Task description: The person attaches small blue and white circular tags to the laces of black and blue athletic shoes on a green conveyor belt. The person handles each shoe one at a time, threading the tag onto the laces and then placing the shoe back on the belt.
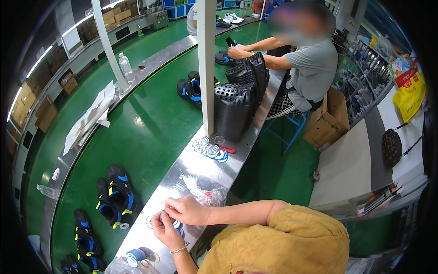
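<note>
My left hand, with a bracelet at its wrist, and my right hand meet over the metal ledge. Their fingers are pinched together around a small round tag, partly covered by the fingertips. More round blue-and-white tags lie just beneath my hands. Beside my right hand sits a clear plastic bag with thin white strings next to it. A stack of blue-edged round tags rests nearer me, by some loose rings.
Black, blue and yellow shoes stand on the green conveyor to the left. Farther along the ledge are more round tags, a red-handled tool, a white post and black perforated bins. A co-worker sits beyond, handling a shoe.
</note>
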Motion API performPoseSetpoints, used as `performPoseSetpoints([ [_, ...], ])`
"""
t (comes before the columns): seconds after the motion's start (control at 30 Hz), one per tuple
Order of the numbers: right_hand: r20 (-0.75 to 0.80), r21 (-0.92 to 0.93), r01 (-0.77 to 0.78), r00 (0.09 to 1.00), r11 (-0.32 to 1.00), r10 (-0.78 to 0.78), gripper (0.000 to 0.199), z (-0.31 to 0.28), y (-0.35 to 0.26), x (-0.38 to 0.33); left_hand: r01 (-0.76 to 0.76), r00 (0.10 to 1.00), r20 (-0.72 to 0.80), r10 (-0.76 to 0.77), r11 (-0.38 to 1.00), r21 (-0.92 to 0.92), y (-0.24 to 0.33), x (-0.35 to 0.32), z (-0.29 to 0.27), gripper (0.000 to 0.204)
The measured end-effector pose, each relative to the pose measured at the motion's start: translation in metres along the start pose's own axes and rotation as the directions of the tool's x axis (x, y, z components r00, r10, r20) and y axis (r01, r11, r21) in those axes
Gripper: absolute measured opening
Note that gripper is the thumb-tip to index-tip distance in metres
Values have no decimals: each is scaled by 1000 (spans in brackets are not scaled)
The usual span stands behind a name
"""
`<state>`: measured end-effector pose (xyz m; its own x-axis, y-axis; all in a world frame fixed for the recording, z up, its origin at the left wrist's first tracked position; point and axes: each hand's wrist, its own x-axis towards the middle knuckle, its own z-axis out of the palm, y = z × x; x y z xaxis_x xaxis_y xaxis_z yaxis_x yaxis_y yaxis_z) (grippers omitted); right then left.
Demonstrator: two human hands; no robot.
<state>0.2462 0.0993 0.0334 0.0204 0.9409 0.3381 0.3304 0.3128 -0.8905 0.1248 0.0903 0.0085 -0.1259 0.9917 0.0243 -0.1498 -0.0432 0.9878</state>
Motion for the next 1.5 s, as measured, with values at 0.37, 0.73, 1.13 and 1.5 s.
performPoseSetpoints([
  [0.37,7,-42,85,996,995,-85,12,9,6,5,18,999,-48,-19,1000,-23,4,10,0,11],
  [0.73,-25,-29,72,997,997,-73,12,7,5,8,16,1000,-4,-16,1000,5,6,11,5,15],
  [1.13,86,-82,266,962,960,-259,10,-20,-1,19,136,989,80,-124,976,-168,29,17,3,16],
  [1.5,306,104,117,941,988,-144,18,-39,-4,45,-49,982,191,12,980,191,48,33,5,8],
])
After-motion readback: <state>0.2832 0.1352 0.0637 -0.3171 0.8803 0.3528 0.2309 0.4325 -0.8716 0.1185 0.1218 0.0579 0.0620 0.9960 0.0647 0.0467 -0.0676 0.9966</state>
